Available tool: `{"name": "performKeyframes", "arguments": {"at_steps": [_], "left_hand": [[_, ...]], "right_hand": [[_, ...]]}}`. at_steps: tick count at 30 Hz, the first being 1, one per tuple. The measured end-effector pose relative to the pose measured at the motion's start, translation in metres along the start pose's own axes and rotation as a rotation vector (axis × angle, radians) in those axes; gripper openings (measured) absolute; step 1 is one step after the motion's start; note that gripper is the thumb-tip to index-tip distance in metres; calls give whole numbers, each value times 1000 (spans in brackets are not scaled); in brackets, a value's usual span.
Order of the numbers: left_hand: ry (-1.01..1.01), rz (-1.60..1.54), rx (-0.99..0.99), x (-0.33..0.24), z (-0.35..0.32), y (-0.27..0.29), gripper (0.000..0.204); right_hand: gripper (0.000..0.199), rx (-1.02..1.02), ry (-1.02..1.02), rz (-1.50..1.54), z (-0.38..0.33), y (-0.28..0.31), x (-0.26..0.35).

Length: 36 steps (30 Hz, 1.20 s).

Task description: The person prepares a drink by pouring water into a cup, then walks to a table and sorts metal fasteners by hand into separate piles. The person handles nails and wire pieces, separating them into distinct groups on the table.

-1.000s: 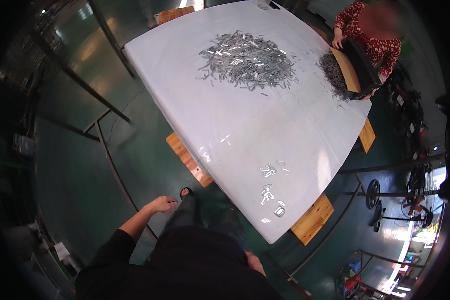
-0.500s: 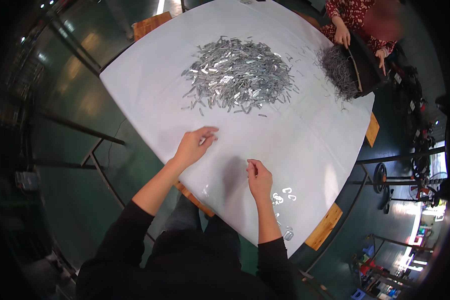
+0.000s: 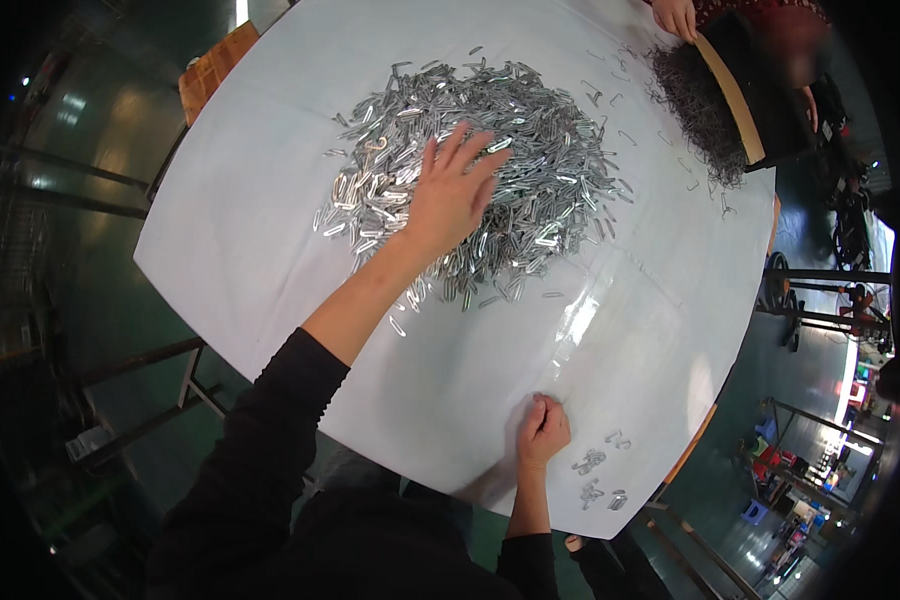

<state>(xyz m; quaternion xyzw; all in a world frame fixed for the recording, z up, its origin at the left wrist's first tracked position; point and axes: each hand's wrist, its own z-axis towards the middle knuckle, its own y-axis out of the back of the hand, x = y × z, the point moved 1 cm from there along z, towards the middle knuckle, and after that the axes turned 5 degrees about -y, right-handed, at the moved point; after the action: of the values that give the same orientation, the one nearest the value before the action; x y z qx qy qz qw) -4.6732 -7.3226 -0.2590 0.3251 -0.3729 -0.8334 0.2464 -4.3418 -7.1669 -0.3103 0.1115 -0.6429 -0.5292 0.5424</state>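
Observation:
A wide heap of small shiny metal clips (image 3: 545,170), shaped like narrow elongated loops, lies on the white-covered table (image 3: 370,375). My left hand (image 3: 450,195) is over the heap's near left part with its fingers spread; whether the fingertips touch the clips I cannot tell. Close to the table's near edge, my right hand (image 3: 544,432) is closed, thumb against the curled fingers. Anything inside it is hidden. To the right of that hand lie several small groups of metal pieces (image 3: 590,461), some hook-shaped.
At the far right a person's hand (image 3: 676,17) holds the edge of a dark box (image 3: 770,120) tipped on its side. A pile of thin dark hooks (image 3: 700,120) lies at its opening. Loose hooks (image 3: 627,138) are scattered between the two piles.
My left hand has reached forward from the bare near part of the table onto the clip heap, its fingers now spread. The view has shifted; my right hand stays closed near the front edge.

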Motion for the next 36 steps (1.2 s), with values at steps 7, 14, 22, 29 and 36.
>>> {"name": "performKeyframes", "arguments": {"at_steps": [7,14,22,29,36], "left_hand": [[-277,272,304,46,43,-40,44],[-34,345,417,120,106,-68,48],[35,257,464,83,112,-104,57],[-159,-3,437,-21,63,-111,53],[-415,-17,424,-57,-19,-67,43]], "right_hand": [[13,1,-24,-21,1,-3,1],[10,4,-5,4,3,-1,-2],[8,16,11,-25,4,0,0],[9,-5,21,-9,2,1,0],[10,-27,11,17,3,1,2]]}}
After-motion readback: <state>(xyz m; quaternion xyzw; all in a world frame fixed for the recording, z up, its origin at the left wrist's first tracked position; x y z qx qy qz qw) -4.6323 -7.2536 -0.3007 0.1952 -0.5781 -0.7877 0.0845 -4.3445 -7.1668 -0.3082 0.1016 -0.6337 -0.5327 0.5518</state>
